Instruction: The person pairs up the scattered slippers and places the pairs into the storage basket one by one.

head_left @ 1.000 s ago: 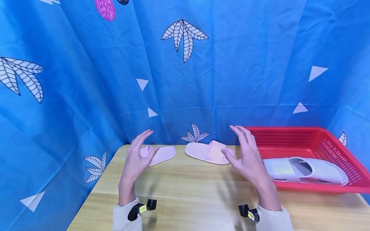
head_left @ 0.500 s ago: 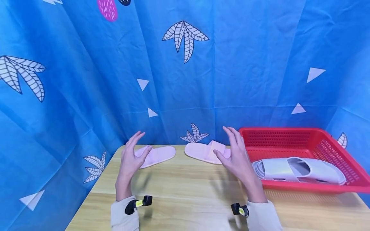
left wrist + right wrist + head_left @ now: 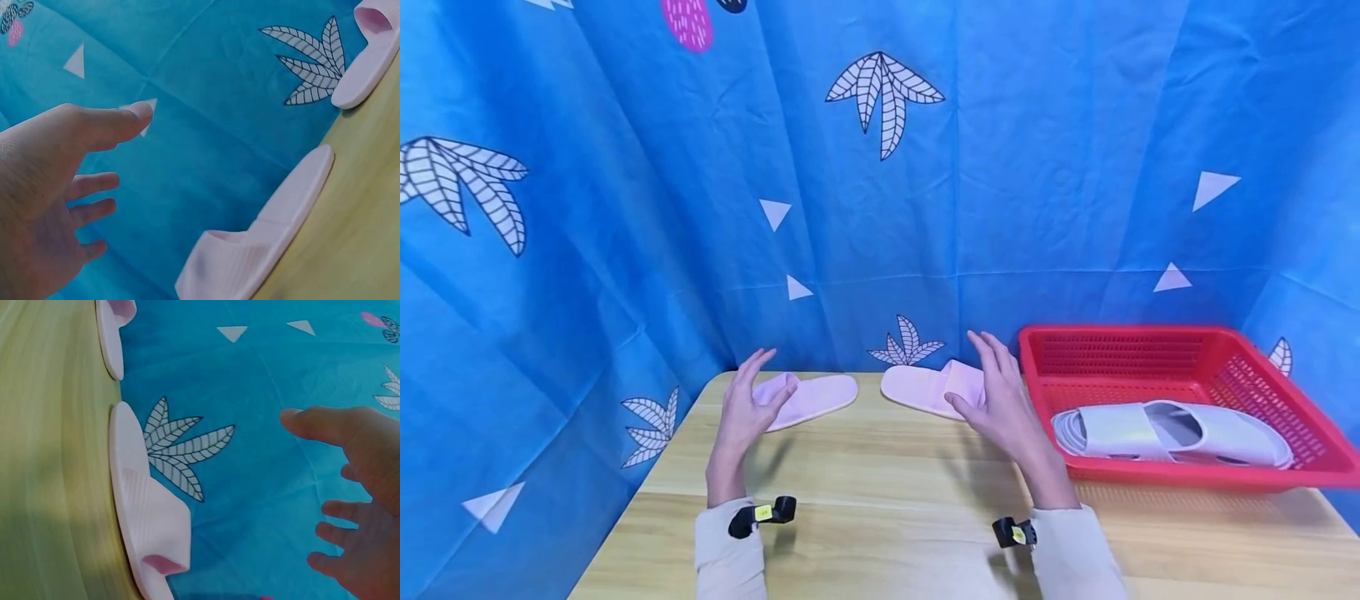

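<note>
Two pale pink slide slippers lie at the back of the wooden table, heel ends facing each other. Above the left slipper (image 3: 823, 395) my left hand (image 3: 747, 417) hovers, thumb and fingers spread apart, holding nothing. My right hand (image 3: 1003, 410) is raised the same way by the right slipper (image 3: 917, 387), covering part of its toe end. Both wrist views show a gap between hand and slipper: the left slipper (image 3: 290, 194) lies right of my left hand (image 3: 56, 200), and the right slipper (image 3: 156, 519) sits left of my right hand (image 3: 356, 506).
A red plastic basket (image 3: 1112, 354) stands on the right side of the wooden table (image 3: 880, 500), with white slippers (image 3: 1225, 429) lying in it. Behind the table and along its left hangs a blue patterned curtain (image 3: 1037, 167). Black wrist cameras sit on both sleeves.
My right hand has moved left, away from the basket and over the right slipper's toe end. My left hand has shifted slightly left. Both slippers stay in place.
</note>
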The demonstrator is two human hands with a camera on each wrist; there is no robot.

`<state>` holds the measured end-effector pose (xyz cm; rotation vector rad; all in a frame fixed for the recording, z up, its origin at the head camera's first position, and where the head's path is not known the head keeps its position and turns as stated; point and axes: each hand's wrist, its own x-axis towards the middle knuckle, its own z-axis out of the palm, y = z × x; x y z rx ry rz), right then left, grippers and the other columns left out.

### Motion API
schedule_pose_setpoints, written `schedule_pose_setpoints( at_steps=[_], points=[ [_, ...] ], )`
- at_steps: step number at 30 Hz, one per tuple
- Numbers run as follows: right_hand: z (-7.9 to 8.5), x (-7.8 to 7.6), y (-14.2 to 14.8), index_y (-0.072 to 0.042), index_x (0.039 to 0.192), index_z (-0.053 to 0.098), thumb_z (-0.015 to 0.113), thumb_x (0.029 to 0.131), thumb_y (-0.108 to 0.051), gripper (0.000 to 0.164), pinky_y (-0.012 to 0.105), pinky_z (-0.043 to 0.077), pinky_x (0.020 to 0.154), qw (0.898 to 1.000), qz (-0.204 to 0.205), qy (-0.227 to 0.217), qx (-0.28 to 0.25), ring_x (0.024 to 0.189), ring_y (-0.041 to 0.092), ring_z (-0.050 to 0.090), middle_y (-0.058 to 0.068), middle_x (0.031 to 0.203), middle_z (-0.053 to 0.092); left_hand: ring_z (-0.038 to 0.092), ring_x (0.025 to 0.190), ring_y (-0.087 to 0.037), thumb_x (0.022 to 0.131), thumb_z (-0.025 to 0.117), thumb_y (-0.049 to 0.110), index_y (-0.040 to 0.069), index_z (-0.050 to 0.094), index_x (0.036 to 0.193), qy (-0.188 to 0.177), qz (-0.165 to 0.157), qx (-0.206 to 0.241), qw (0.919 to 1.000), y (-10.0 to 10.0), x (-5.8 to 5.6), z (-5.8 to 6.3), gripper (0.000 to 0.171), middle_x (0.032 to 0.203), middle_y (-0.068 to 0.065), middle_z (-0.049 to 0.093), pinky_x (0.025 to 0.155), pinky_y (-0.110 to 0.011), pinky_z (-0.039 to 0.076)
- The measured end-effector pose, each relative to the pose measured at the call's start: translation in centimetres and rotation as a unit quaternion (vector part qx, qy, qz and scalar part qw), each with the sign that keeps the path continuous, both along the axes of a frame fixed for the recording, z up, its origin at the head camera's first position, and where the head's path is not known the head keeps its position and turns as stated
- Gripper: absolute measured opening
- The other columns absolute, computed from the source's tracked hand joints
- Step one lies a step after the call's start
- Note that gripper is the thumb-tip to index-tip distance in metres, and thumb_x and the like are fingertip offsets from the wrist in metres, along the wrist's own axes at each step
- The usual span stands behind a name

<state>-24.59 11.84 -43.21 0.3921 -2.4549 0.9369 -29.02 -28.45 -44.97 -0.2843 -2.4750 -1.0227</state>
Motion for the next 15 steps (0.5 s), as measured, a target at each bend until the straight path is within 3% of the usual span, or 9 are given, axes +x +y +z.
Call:
schedule_pose_setpoints(
  at_steps=[7,15],
  points=[
    [-0.5,-0.9,-0.5,-0.012,0.161,0.029,0.09,0.079,-0.024,0.103,0.067,0.038,0.107,1.0,-0.004,-0.027,0.003,0.147,0.041,0.029,0.02,0.161,0.029,0.025,0.148,-0.049,0.092,0.078,0.029,0.009,0.047,0.153,-0.032,0.0,-0.022,0.9993,-0.8,-1.3,-1.2,0.071,0.163,-0.023,0.03,0.112,-0.075,0.018],
    [-1.1,-2.6,-1.7,-0.013,0.162,0.026,0.089,0.081,-0.025,0.104,0.067,0.039,0.107,0.996,-0.012,-0.087,0.013,0.148,0.044,0.025,0.022,0.163,0.025,0.021,0.149,-0.051,0.091,0.08,0.029,0.005,0.042,0.155,-0.066,-0.001,-0.025,0.9975,-1.9,-2.3,-2.8,0.078,0.163,-0.025,0.027,0.114,-0.073,0.016]
  ],
)
